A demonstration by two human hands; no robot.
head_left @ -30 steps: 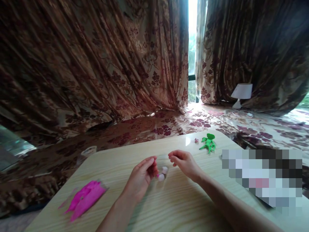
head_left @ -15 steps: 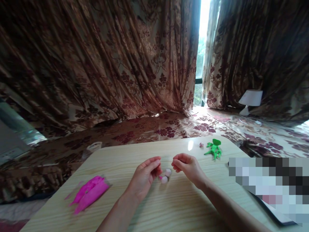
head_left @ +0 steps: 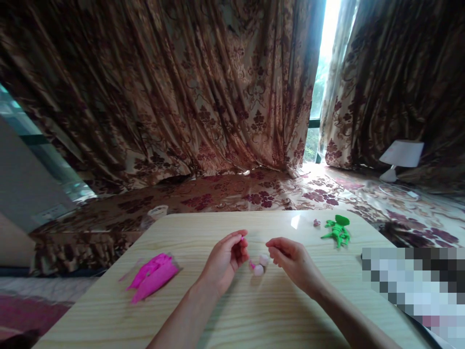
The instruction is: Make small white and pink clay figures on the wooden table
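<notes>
At the fingertips of the left grip (head_left: 222, 261), pinched on it, the pink bit (head_left: 242, 238) is probably light and squashable, best held gently by its edges; whether the right grip (head_left: 296, 261) is closed, I cannot tell.

Bare from the fingertips to the lower edge of the view, a person's left hand (head_left: 223, 259) and right hand (head_left: 293, 259) show slim fingers (head_left: 281, 241) and narrow wrists (head_left: 311, 285). The left forearm (head_left: 185, 312) and right forearm (head_left: 347, 310), likewise bare, are slender and smooth in outline, broadening gradually below the wrists. The fingernails are too small and blurred to make out.
</notes>
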